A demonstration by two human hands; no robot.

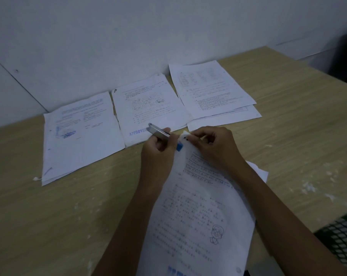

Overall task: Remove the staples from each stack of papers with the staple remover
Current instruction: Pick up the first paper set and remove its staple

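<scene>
Right now the left hand (158,148) is gripping the staple remover (162,135), fingers curled around it, while the right hand (212,146) is pinching the stack's (200,212) raised corner; keeping that corner taut should help.
</scene>
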